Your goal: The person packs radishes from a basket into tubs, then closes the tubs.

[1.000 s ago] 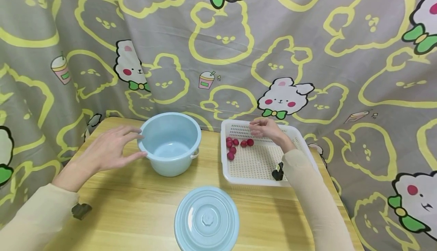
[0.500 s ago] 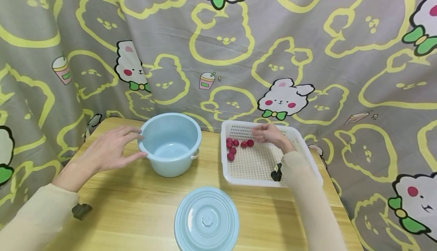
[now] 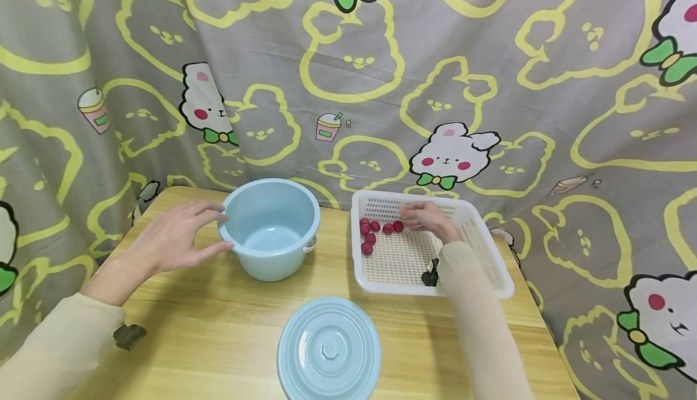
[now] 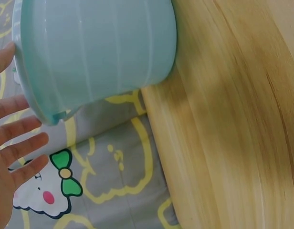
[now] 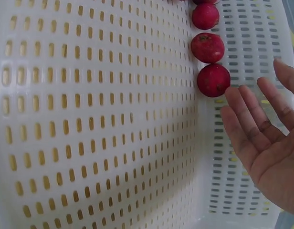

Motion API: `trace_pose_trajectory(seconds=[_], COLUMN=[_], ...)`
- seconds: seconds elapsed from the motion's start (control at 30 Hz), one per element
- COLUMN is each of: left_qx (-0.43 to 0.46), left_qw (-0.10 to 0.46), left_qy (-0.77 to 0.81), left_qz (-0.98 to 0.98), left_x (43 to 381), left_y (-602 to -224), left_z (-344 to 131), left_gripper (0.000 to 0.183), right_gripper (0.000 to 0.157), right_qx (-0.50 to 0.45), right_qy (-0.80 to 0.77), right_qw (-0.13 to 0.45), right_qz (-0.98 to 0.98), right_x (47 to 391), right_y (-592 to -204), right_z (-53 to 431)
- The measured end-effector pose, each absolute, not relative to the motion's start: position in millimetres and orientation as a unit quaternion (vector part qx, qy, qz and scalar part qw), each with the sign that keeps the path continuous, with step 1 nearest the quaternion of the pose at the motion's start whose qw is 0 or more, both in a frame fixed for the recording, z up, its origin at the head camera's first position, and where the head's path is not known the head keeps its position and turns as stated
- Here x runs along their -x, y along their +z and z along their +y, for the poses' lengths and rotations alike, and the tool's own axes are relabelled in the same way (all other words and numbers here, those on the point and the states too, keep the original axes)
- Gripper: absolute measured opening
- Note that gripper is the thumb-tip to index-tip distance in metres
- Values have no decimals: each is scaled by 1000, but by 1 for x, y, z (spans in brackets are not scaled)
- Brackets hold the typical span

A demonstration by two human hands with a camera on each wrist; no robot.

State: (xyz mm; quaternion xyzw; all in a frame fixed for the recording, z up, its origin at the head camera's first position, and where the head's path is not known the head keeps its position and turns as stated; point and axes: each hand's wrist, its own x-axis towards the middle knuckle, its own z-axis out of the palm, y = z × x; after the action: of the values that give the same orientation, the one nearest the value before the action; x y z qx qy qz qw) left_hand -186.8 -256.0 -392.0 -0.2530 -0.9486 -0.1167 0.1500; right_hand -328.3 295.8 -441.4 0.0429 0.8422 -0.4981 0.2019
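My left hand (image 3: 176,236) is at the left side of a light blue plastic bucket (image 3: 272,267), its fingers and thumb stretched out at the rim. In the left wrist view the fingertips lie right by the bucket's rim (image 4: 30,90), not curled round it. My right hand (image 3: 427,217) is over the back part of a white perforated basket (image 3: 403,289), with nothing in its grasp. In the right wrist view its relaxed fingers (image 5: 252,129) reach towards the nearest of several small round red radishes (image 5: 214,80), which lie along the basket's left and back sides.
A round light blue lid (image 3: 329,351) with a small knob lies near the front of the wooden table (image 3: 218,339). Behind the table's back edge hangs a grey curtain (image 3: 359,43) with yellow cartoon outlines. A pale handle end (image 3: 310,245) shows on the bucket's right.
My right hand has dipped a little lower into the basket, and its wrist and sleeve have shifted slightly left. The left hand, bucket, lid and radishes look unmoved.
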Motion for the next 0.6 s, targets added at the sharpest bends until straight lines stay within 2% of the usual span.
trace_pose_trajectory(seconds=[0.6], left_qx=[258], left_qw=[162], left_qy=[-121], left_qz=[-945], left_x=[187], left_y=[-394], left_z=[-257], left_gripper=[50], right_gripper=[43], right_qx=[-75], right_qy=[-456], right_qw=[211], right_qz=[861], right_x=[327], right_y=[-450], right_z=[295])
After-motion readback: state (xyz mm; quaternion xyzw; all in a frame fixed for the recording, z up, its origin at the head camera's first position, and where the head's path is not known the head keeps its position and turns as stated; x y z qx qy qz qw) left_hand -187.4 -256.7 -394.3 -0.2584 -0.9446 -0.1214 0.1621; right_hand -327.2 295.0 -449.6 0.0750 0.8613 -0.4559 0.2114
